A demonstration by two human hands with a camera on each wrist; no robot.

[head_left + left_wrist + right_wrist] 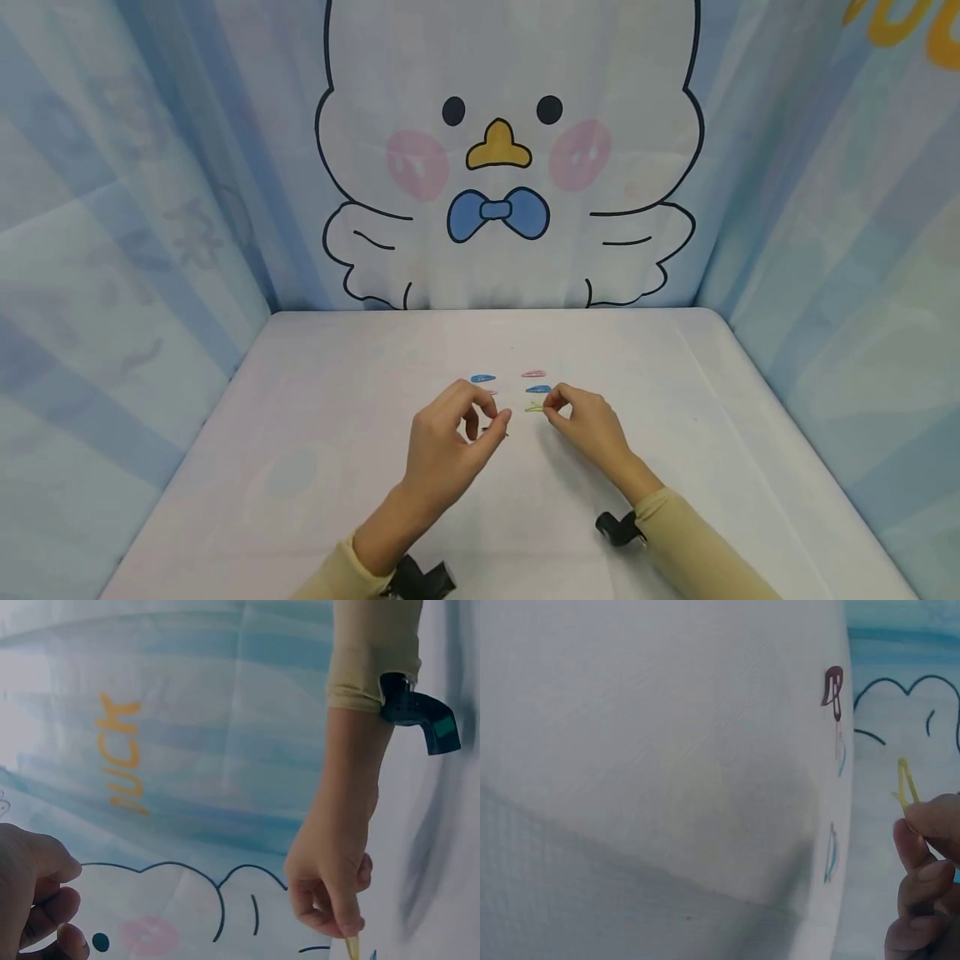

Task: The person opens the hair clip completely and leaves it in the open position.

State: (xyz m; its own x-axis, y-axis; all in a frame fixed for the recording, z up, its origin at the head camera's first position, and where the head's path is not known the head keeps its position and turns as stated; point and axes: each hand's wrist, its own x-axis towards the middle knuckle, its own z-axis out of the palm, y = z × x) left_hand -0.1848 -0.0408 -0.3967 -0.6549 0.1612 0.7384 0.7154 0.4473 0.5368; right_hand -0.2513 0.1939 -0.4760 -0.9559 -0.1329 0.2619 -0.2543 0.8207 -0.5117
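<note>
My right hand (588, 423) pinches a yellow-green snap hair clip (533, 408) by one end, between thumb and forefinger. In the right wrist view this clip (901, 778) is sprung apart and points away from the fingertips. My left hand (453, 437) hovers to the left with its fingers loosely bent; a gap shows between thumb and fingers in the left wrist view, and nothing is held. Beneath it lies a dark reddish hair clip (834, 694) on the table, mostly hidden by the hand in the head view.
Farther back on the white table (337, 358) lie a blue clip (483, 378) and a pale pink clip (492, 392) on the left. A pink clip (533, 373) and another blue clip (538, 389) lie on the right. Curtains (825, 250) surround the table.
</note>
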